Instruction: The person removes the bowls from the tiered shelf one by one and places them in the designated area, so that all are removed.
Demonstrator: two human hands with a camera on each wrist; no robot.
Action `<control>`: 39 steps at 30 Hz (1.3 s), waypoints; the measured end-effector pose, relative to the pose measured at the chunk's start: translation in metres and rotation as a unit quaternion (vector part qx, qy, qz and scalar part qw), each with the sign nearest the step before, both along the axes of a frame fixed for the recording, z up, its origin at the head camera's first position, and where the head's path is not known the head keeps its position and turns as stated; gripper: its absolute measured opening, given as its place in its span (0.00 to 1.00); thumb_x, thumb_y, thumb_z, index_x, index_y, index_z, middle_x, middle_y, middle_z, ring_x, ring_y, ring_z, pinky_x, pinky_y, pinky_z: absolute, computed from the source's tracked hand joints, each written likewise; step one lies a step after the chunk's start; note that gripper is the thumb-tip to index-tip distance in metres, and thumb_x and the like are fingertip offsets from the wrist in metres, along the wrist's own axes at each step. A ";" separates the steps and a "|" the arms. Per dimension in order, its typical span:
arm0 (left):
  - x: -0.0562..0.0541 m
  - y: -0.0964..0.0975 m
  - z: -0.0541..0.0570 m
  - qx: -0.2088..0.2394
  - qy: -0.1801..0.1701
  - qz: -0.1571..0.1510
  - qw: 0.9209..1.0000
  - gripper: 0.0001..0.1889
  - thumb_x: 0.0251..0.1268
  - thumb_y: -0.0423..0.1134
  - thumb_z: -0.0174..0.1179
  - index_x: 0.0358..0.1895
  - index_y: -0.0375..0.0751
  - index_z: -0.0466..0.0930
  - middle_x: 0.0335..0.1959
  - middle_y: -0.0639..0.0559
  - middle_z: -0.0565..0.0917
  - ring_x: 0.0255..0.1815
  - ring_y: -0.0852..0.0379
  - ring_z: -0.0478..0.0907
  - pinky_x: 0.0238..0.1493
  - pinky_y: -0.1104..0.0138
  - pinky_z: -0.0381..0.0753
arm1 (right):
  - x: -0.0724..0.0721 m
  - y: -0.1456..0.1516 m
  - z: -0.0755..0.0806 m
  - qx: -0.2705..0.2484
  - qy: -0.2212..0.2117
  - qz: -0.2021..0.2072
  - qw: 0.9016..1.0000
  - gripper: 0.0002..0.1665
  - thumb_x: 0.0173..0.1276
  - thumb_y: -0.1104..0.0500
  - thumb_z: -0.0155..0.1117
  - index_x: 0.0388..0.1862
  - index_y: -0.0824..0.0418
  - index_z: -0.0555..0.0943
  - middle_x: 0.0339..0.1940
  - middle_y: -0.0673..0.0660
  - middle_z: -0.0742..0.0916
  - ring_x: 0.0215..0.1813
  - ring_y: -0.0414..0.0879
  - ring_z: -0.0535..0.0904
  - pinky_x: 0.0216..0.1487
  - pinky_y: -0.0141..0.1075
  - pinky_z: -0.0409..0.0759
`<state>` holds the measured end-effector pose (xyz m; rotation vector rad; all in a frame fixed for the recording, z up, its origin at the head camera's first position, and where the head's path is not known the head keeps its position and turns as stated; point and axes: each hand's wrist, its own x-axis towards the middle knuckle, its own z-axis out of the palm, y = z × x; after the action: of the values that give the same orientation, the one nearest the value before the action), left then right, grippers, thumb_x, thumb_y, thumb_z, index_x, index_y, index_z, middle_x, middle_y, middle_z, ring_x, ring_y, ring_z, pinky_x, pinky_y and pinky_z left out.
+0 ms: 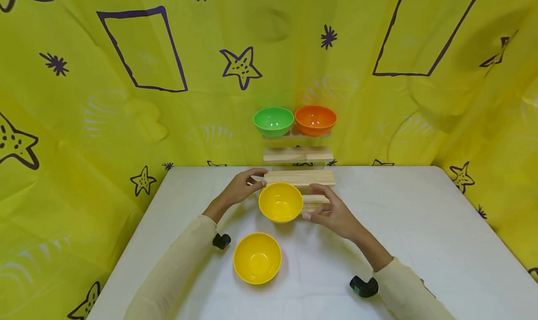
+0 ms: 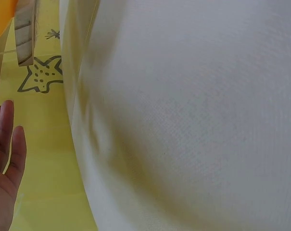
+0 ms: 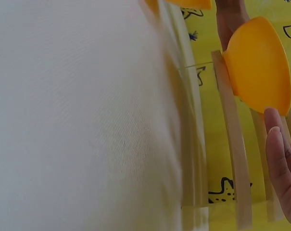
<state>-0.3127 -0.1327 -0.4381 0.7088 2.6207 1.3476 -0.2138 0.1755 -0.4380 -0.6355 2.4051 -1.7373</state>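
A yellow bowl (image 1: pixel 280 202) sits upright on the lowest step of a small wooden step rack (image 1: pixel 299 177), at its left end. My left hand (image 1: pixel 241 187) is at the left of this bowl, thumb tip close to its rim and fingers reaching the end of the step above. On the other side, my right hand (image 1: pixel 334 212) has its thumb and fingers parted, with fingertips right at the bowl's edge in the right wrist view. Neither hand is curled round the bowl. A second yellow bowl (image 1: pixel 257 258) stands on the table nearer to me.
On the rack's top step stand a green bowl (image 1: pixel 273 122) and an orange bowl (image 1: pixel 315 120), side by side. The rack is at the far edge of the white table (image 1: pixel 399 226), against a yellow patterned curtain (image 1: pixel 201 119).
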 end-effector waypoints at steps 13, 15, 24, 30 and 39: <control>0.001 -0.001 -0.001 0.005 0.004 0.003 1.000 0.24 0.75 0.46 0.59 0.70 0.45 0.73 0.64 0.42 0.79 0.50 0.47 0.83 0.45 0.61 0.84 | -0.004 -0.033 0.001 0.053 -0.016 -0.019 0.998 0.66 0.54 0.45 0.81 0.81 0.55 0.50 0.77 0.64 0.63 0.36 0.47 0.84 0.42 0.37 0.84; 0.001 -0.001 -0.001 0.008 0.005 0.002 1.000 0.24 0.75 0.45 0.59 0.70 0.44 0.73 0.64 0.41 0.79 0.49 0.47 0.83 0.45 0.61 0.84 | -0.004 -0.038 0.001 0.062 -0.012 -0.025 0.998 0.68 0.52 0.44 0.82 0.82 0.55 0.49 0.77 0.63 0.63 0.36 0.47 0.83 0.42 0.37 0.83; 0.001 0.000 0.000 0.009 0.005 -0.001 1.000 0.24 0.75 0.45 0.59 0.70 0.42 0.73 0.65 0.41 0.78 0.49 0.48 0.84 0.45 0.61 0.84 | -0.002 -0.051 0.000 0.096 0.006 -0.050 0.994 0.72 0.47 0.39 0.84 0.82 0.55 0.49 0.78 0.64 0.63 0.56 0.55 0.77 0.56 0.46 0.77; 0.001 0.000 -0.001 0.008 0.006 -0.002 1.000 0.25 0.75 0.45 0.59 0.70 0.42 0.73 0.65 0.41 0.78 0.50 0.46 0.84 0.45 0.60 0.84 | -0.001 -0.054 -0.001 0.091 -0.001 -0.052 0.995 0.76 0.44 0.39 0.85 0.82 0.55 0.47 0.78 0.64 0.63 0.68 0.59 0.73 0.71 0.59 0.66; 0.001 0.001 -0.002 0.004 0.005 0.003 1.000 0.23 0.75 0.46 0.59 0.70 0.46 0.74 0.65 0.42 0.79 0.49 0.48 0.83 0.44 0.62 0.84 | -0.001 -0.056 -0.004 0.099 0.012 -0.053 0.994 0.71 0.48 0.41 0.84 0.81 0.56 0.50 0.75 0.63 0.69 0.69 0.58 0.73 0.72 0.58 0.66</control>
<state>-0.3114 -0.1318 -0.4399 0.7096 2.6292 1.3598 -0.2153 0.1197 -0.4419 -0.5135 2.6292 -1.5068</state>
